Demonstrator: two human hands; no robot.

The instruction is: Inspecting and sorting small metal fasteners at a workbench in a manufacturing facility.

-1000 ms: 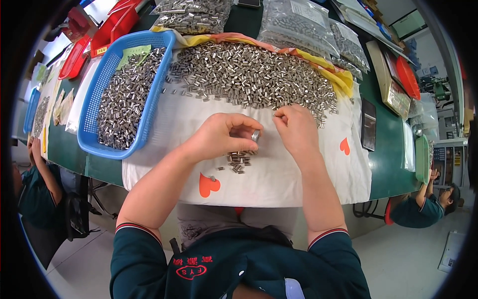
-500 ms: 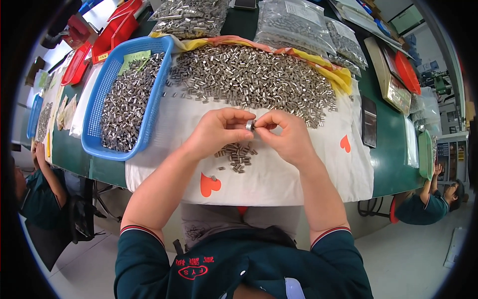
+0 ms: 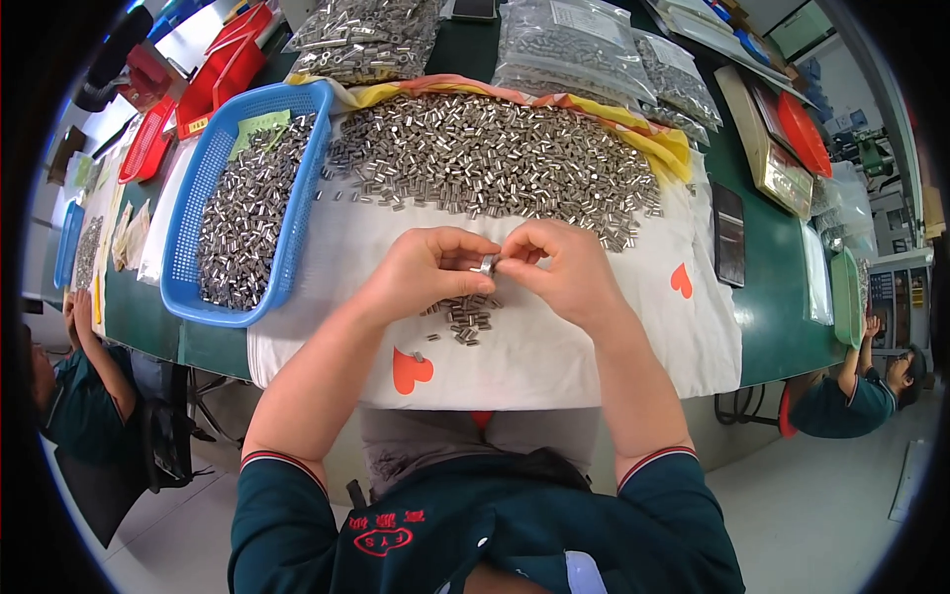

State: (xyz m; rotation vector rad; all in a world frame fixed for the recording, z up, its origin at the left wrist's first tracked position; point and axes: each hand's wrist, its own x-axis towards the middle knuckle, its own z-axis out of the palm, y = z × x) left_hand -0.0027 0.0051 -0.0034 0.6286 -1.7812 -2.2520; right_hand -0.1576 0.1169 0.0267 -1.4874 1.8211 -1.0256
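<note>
Over the white cloth (image 3: 554,366) my two hands meet at their fingertips. Between thumb and fingers my left hand (image 3: 426,269) pinches a shiny metal ring (image 3: 487,263). My right hand (image 3: 566,275) is closed in a pinch right against the ring; whatever its fingertips hold is hidden. Beneath the hands lies a small heap of metal sleeves (image 3: 469,319), partly covered by my left hand. Farther off, a broad pile of the same short metal sleeves (image 3: 495,153) spreads over the cloth.
A blue basket (image 3: 174,259) of metal sleeves stands at left. Clear bags of metal parts (image 3: 569,49) line the back, beside a yellow-orange cloth edge (image 3: 668,153). A dark phone-like slab (image 3: 728,238) lies at right. Co-workers sit at both sides (image 3: 79,396).
Both hands have shifted slightly down and left in the picture, still together at the ring. The whole scene has drifted a little as well. The ring looks tilted differently.
</note>
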